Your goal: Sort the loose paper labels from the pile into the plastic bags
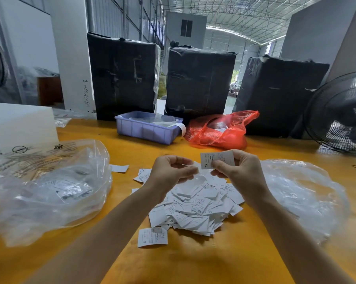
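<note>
A pile of small white paper labels [195,206] lies on the yellow table [193,259] in front of me. My right hand [238,171] pinches one label marked XL [217,159] above the pile. Just left of it, my left hand [171,171] hovers over the pile with fingers curled; a thin white edge shows at its fingertips, unclear if held. One label marked S [152,237] lies alone near the pile's front. A clear plastic bag [46,189] with labels inside sits at the left. Another clear plastic bag [304,193] lies at the right.
A purple plastic bin [146,130] and a red plastic bag [220,130] stand behind the pile. Three black wrapped bales [199,80] line the table's back. A black fan [341,115] sits at the far right, a white foam block [19,121] at the far left.
</note>
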Action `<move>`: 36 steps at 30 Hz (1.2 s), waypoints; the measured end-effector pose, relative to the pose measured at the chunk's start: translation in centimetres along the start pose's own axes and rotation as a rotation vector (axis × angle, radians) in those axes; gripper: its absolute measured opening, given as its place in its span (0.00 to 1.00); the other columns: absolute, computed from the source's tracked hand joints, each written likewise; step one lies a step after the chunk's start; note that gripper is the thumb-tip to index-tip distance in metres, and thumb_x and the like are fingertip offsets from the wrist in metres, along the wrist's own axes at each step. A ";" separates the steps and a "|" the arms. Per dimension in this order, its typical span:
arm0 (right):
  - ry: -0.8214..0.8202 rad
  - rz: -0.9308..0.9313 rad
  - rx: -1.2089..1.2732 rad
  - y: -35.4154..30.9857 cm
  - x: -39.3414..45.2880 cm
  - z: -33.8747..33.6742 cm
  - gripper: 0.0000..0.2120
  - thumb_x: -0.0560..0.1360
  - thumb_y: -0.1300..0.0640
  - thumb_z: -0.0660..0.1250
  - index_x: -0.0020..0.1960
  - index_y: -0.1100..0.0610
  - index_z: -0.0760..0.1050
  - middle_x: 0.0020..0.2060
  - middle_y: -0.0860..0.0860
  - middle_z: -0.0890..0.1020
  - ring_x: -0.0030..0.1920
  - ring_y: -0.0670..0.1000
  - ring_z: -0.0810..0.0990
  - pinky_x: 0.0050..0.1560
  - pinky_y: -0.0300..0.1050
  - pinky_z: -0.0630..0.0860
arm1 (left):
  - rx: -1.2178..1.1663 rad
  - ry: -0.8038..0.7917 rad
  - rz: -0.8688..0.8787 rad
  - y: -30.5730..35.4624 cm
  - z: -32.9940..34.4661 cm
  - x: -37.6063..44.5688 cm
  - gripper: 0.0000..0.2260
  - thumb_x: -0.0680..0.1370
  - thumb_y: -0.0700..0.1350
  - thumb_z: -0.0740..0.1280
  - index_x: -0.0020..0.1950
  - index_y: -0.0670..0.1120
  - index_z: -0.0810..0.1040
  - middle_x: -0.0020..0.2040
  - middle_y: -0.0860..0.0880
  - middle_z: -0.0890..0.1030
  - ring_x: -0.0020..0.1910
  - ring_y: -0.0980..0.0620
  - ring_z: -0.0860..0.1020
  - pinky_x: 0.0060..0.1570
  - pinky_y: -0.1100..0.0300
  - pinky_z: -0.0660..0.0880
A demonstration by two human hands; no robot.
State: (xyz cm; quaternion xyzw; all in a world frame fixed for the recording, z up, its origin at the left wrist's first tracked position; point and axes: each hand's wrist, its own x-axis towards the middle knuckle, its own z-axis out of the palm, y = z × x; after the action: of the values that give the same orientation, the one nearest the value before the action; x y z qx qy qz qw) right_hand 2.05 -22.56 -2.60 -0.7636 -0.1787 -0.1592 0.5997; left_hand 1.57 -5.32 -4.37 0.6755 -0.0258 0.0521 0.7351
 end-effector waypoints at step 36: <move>-0.061 0.330 0.260 -0.5 -0.1 -0.1 0.06 0.71 0.67 0.71 0.47 0.66 0.78 0.35 0.59 0.84 0.32 0.51 0.84 0.33 0.38 0.80 | -0.161 0.005 -0.081 0.5 0.1 -0.4 0.14 0.69 0.34 0.73 0.50 0.39 0.73 0.38 0.40 0.84 0.33 0.49 0.83 0.33 0.62 0.79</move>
State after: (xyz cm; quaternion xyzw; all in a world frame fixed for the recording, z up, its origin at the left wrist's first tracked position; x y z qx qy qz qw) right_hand 1.78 -22.55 -2.21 -0.7031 -0.0884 -0.0113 0.7055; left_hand 1.14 -5.36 -3.94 0.6147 -0.0007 0.0219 0.7884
